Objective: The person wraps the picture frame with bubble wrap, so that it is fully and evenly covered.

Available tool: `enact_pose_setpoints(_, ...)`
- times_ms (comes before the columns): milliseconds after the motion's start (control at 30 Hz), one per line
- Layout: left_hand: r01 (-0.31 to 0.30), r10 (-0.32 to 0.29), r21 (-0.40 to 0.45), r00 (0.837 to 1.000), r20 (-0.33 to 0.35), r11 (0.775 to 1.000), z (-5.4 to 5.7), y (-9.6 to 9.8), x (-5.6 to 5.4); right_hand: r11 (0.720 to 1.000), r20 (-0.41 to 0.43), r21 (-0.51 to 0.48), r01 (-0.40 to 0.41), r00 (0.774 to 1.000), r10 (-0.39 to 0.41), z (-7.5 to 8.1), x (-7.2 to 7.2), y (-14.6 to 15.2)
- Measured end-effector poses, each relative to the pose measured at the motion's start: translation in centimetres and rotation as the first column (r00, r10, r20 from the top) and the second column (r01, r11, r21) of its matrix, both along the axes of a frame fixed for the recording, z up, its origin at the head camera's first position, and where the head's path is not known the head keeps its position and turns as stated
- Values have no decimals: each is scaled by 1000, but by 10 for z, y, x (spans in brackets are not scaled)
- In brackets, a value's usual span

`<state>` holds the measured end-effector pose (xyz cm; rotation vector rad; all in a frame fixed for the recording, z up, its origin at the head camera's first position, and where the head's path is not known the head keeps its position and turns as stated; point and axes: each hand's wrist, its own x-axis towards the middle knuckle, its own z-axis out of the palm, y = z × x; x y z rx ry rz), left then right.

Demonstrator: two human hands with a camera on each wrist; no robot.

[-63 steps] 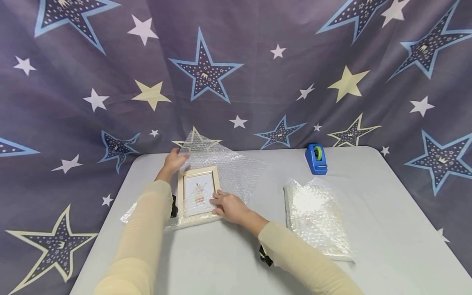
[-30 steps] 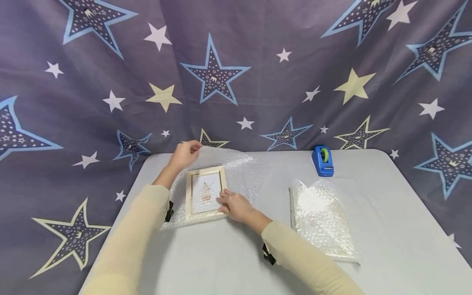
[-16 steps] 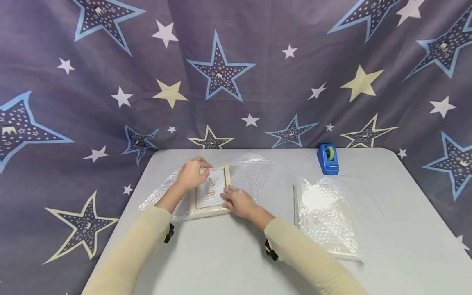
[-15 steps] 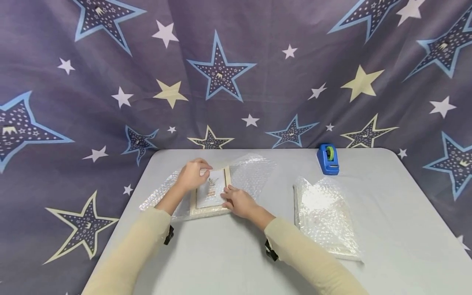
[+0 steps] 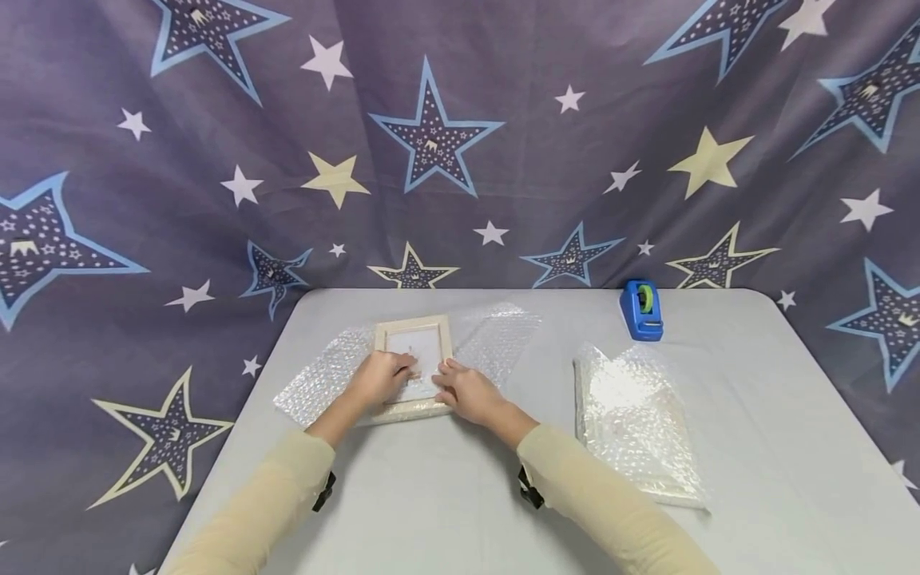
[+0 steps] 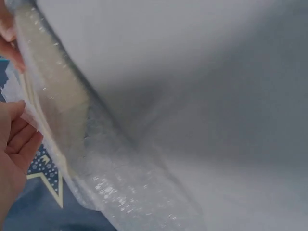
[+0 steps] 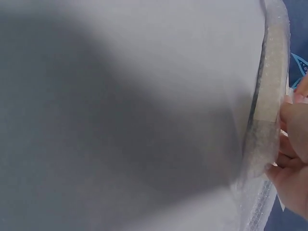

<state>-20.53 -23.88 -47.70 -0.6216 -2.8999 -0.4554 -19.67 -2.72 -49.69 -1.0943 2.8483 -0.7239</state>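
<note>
On my feed the picture frame (image 5: pixel 422 345) lies flat on the table (image 5: pixel 460 511) between the two hands, its far end reaching past both. The right hand (image 5: pixel 470 391) has its fingers relaxed and slightly bent, tips resting on the frame's right rim near the close corner, gripping nothing that I can make out. The left hand (image 5: pixel 381 379) bends its fingers in over the picture's lower left; the wrist view is soft, so I can't tell whether they pinch the film or merely touch it. Bubble wrap (image 5: pixel 316 379) spreads to the left hand's outer side and out beyond the right fingertips. To fold this well, I'd keep the right fingers as the anchor, have the left draw the film snug without dragging the frame askew, and smooth it outward from the rim. The blue tape dispenser (image 5: pixel 642 311) stands beyond the right hand, on its outer side.
</note>
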Motion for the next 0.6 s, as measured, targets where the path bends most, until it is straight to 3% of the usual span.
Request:
enact_pose_setpoints(267, 15, -15, 0, 999, -31, 1000, -14, -2, 0, 1000, 17, 4, 14, 1000, -14, -3, 0, -1)
enact_pose_setpoints(467, 65, -65, -4, 997, -28, 998, -13, -3, 4, 1000, 18, -11, 21, 1000, -21, -2, 1, -1)
enact_pose_setpoints(600, 126, -127, 15, 992, 23, 992, -12, -4, 8, 1000, 29, -23, 20, 999, -19, -2, 2, -2)
